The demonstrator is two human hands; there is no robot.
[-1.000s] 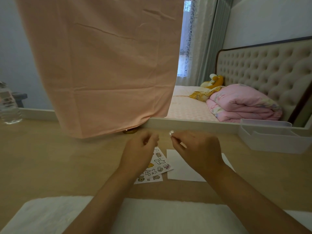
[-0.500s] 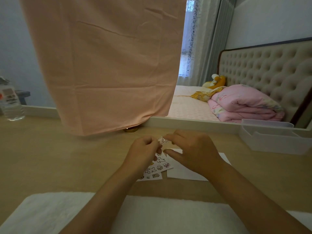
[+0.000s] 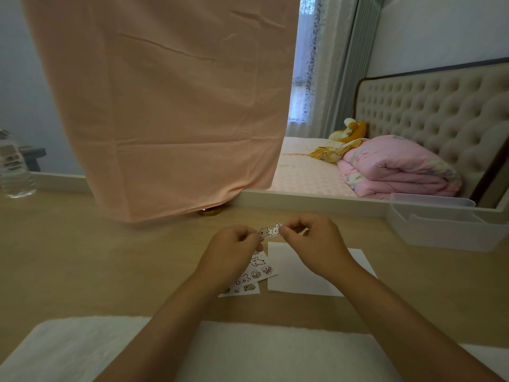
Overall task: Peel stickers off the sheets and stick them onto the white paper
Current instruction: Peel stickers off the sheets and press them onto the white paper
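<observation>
Two hands meet above the tabletop [image 3: 82,257], each with its fingers curled into a pinch. The left hand [image 3: 231,255] pinches one end of a small sticker piece [image 3: 264,232] printed with white cartoon animals, and the right hand [image 3: 314,246] pinches the other end beside it. The left fingers [image 3: 254,237] and the right fingers [image 3: 284,230] are nearly touching. Whether the two animal shapes are one strip or two separate stickers cannot be told. The piece is lifted clear of the tabletop, between the two sets of fingertips.

Just below the left fingers lies a sticker sheet [image 3: 260,268] with several small animal figures, partly hidden by that hand. A second sheet [image 3: 243,288] peeks out from under it, nearer the person. Directly beneath the right fingers lies the white paper [image 3: 289,274], flat on the tabletop and just beside the sheets; the right wrist covers its middle.

Beyond the fingers hangs a large peach-pink cloth [image 3: 165,106], with a round gold object [image 3: 209,211] showing under its lower edge. Far to the left of the fingers stands a clear water bottle [image 3: 13,172]. To their right sits a translucent plastic tray [image 3: 440,230]. A white fluffy mat [image 3: 248,354] lies under the forearms, nearest the person. Farther back are a folded pink quilt [image 3: 396,169], a yellow plush toy [image 3: 349,130] and a tufted headboard [image 3: 440,114].
</observation>
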